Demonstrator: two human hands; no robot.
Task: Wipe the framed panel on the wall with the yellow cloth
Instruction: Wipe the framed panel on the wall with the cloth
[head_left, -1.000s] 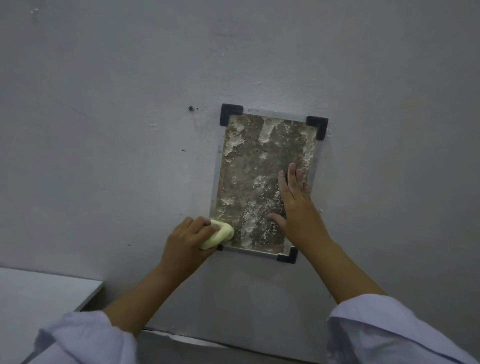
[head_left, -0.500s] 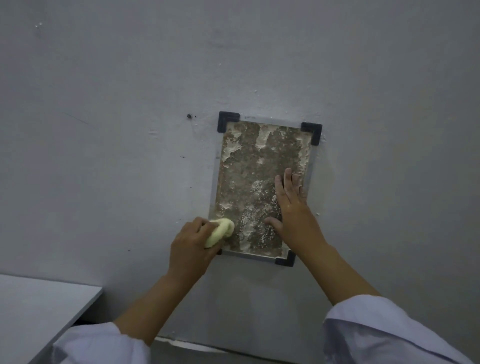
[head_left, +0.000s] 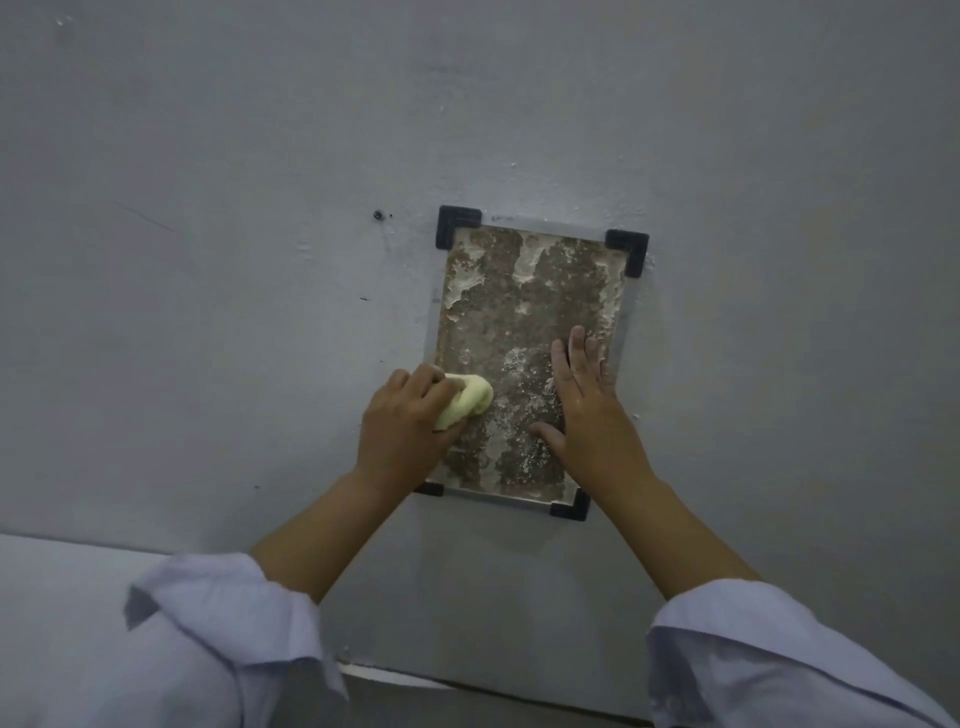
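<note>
Nearest: two pale sleeves (head_left: 244, 618) at the bottom edge, forearms reaching up to the wall.

Left hand (head_left: 402, 431) grips the bunched yellow cloth (head_left: 467, 402), fingers curled round it, and presses it on the left side of the panel (head_left: 519, 332), approx mid-height. Vs 1 s ago the cloth is higher: then it sat at the bottom-left corner, now it's up off that corner and a bit further in on the surface. Right hand (head_left: 589, 410) lies flat on the panel's lower right, fingers straight and close together, thumb out to the left; same spot as before.

The panel is a brown, mottled rectangle w/ whitish patches, thickest along the top and right edge, in a thin grey frame w/ black corner pieces (head_left: 628, 249). It hangs on a plain grey wall (head_left: 208, 260); a small dark screw hole (head_left: 378, 214) sits just left of its top-left corner. A pale table (head_left: 62, 597) shows at bottom left, against the wall.
</note>
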